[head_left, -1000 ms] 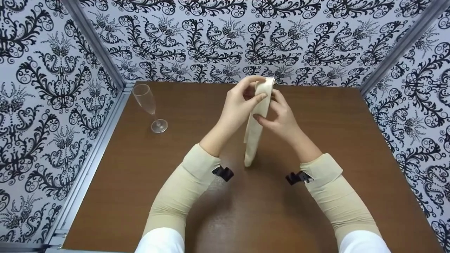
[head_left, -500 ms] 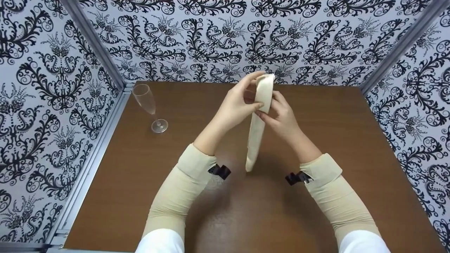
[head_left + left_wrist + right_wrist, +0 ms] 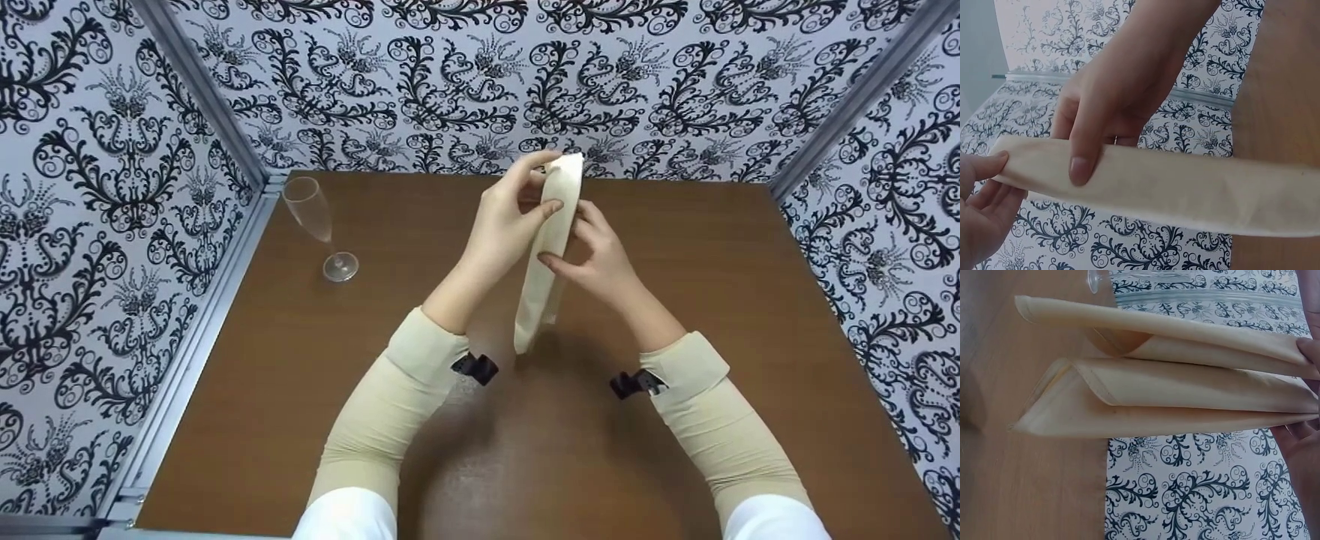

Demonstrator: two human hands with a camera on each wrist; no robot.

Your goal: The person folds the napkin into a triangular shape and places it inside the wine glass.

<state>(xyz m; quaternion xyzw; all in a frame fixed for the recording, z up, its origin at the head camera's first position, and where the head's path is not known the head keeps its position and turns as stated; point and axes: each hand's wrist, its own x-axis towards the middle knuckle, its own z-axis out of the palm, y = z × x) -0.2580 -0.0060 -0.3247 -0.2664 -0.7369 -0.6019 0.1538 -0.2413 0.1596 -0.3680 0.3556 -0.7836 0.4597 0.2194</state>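
A cream cloth napkin [image 3: 532, 307], folded into a long narrow strip, is held up over the middle of the table. Near its top end, my left hand [image 3: 506, 214] pinches it, thumb on the near face. Lower on the strip, my right hand [image 3: 600, 259] grips it with the thumb in front and the fingers behind. The left wrist view shows the strip of napkin [image 3: 1185, 188] between the left hand [image 3: 982, 202] at its end and the right hand [image 3: 1112, 107] farther along. In the right wrist view, the napkin [image 3: 1185, 388] hangs in two rolled layers with loose, open lower ends.
An upright champagne flute [image 3: 309, 214] stands at the back left of the brown table [image 3: 712, 420]. Patterned black-and-white panels [image 3: 480, 82] wall the table at the back and sides, with metal rails along the corners.
The right thumb has slid a little down the strip, and the left thumb moved down then back up. The napkin's lower end swung slightly left; a back layer now peeks out on its right.
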